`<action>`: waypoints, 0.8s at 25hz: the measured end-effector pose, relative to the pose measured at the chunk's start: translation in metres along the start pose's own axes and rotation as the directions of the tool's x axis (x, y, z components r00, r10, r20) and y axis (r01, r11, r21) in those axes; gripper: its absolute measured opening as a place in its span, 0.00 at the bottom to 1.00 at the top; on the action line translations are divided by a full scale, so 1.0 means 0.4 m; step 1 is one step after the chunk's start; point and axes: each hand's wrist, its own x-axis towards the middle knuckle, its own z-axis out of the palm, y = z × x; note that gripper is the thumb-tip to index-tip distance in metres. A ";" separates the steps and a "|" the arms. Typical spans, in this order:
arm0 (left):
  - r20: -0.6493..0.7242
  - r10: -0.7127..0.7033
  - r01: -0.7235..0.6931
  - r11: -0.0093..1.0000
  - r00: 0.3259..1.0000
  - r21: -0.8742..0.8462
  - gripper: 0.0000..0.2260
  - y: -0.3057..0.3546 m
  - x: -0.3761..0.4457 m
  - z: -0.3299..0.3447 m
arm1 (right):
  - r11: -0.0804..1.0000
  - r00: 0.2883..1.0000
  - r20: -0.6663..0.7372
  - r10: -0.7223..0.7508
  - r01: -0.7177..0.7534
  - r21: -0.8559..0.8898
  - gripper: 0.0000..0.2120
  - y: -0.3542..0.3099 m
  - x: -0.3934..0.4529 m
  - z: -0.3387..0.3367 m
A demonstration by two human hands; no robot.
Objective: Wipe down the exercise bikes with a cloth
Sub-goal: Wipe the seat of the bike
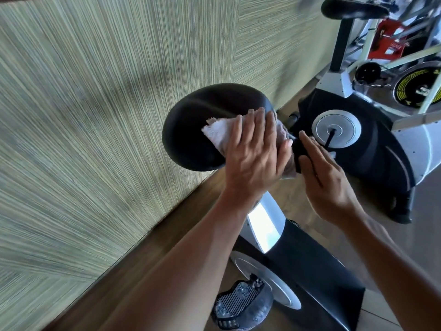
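Two bare forearms reach up from the bottom of the frame. At centre, left hand (253, 149) presses a white cloth (220, 133) flat on a black bike saddle (191, 130), fingers straight. Right hand (327, 173) grips the saddle's narrow nose. Lower centre: pedal (241, 304). Upper right: second exercise bike (358, 130). Left: striped wall (83, 115).

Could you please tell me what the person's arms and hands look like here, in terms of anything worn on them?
Both forearms are bare right down to the frame edge, no sleeves in view. The left hand and right hand wear no gloves, and no rings, watch or wristband are visible.
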 end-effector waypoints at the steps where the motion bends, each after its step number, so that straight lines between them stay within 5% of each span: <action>1: -0.028 0.042 -0.042 0.999 0.999 0.016 0.27 -0.011 -0.002 0.007 | 0.999 1.000 -0.017 -0.010 0.009 -0.030 0.26 -0.009 0.001 0.007; 7: 0.019 0.374 -0.362 0.883 0.927 0.298 0.32 -0.154 -0.024 -0.036 | 0.945 0.967 -0.037 -0.253 0.238 -0.225 0.23 -0.030 0.033 0.020; 9: 0.018 0.352 -0.338 0.881 0.936 0.330 0.31 -0.203 -0.053 -0.061 | 0.912 0.942 -0.023 -0.335 0.318 -0.261 0.22 -0.049 0.060 0.030; 15: -0.124 0.283 -0.200 0.870 0.951 0.451 0.30 -0.165 -0.065 -0.009 | 0.965 0.971 -0.064 -0.230 0.219 -0.145 0.25 -0.079 0.056 0.046; 20: -0.307 0.362 -0.212 0.879 0.880 0.427 0.33 -0.081 -0.033 0.069 | 0.969 0.968 -0.059 -0.242 0.244 0.036 0.22 -0.061 0.041 0.029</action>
